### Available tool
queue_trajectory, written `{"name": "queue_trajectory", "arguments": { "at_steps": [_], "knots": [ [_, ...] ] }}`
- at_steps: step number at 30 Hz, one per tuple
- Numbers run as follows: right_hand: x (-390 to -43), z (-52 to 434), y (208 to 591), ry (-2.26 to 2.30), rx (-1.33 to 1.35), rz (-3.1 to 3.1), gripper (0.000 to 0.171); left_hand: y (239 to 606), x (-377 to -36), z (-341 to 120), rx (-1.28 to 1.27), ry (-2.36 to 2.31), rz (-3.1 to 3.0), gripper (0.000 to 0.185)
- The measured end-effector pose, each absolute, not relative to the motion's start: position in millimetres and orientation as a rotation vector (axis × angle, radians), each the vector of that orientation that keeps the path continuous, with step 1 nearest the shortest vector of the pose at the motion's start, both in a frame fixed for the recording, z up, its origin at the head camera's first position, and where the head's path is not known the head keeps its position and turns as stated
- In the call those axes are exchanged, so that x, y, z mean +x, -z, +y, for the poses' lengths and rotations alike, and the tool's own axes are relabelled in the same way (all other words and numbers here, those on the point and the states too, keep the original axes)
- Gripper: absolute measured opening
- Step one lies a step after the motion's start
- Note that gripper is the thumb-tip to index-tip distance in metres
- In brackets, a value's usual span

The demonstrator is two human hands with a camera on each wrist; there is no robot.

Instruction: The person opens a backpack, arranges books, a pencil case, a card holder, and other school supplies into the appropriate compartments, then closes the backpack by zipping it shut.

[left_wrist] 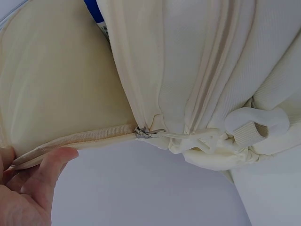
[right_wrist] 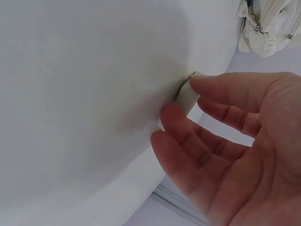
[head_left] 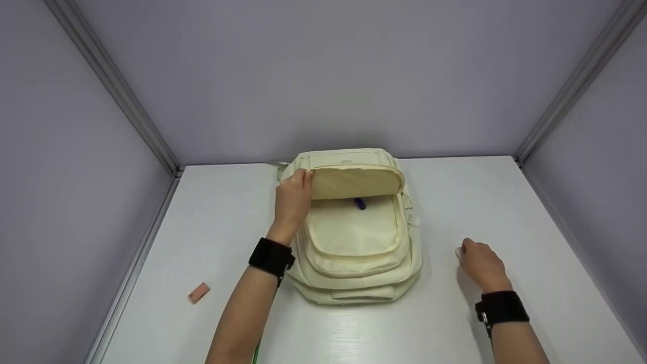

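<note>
A cream backpack lies on the white table, its front pocket unzipped. My left hand pinches the edge of the pocket flap and holds it raised. In the left wrist view, thumb and fingers clasp the flap's zipper edge. A dark blue object shows in the pocket opening, mostly hidden by the flap. Right of the backpack, my right hand is low over the table. Between its thumb and fingers it pinches a small white eraser with dark smudges.
A small pinkish-orange block lies on the table at the left. Part of a thin green object shows beside my left forearm. Pale walls enclose the table at the back and both sides.
</note>
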State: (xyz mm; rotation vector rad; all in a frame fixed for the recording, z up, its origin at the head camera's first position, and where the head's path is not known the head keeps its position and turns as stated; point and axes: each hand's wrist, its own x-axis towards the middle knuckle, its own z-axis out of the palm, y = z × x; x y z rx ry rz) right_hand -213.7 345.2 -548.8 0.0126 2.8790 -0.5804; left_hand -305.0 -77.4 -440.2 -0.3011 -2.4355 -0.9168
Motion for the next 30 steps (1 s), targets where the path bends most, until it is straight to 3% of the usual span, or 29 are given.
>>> {"name": "queue_trajectory", "arguments": {
  "at_steps": [14,23,30],
  "knots": [
    [-221.9,317.2,519.0,0.841,-0.023,2.981,0.022,440.7,-305.3,-78.5,-0.298,0.906,-2.436,0.029],
    [-227.0,256.9,492.1,1.016,-0.313,3.194,0.018,440.8,-304.7,-78.5,-0.310,0.914,-2.443,0.030],
    [-237.8,205.0,493.2,1.012,-0.571,3.272,0.012,441.2,-305.4,-78.5,-0.297,0.913,-2.435,0.029]
  ]
}}
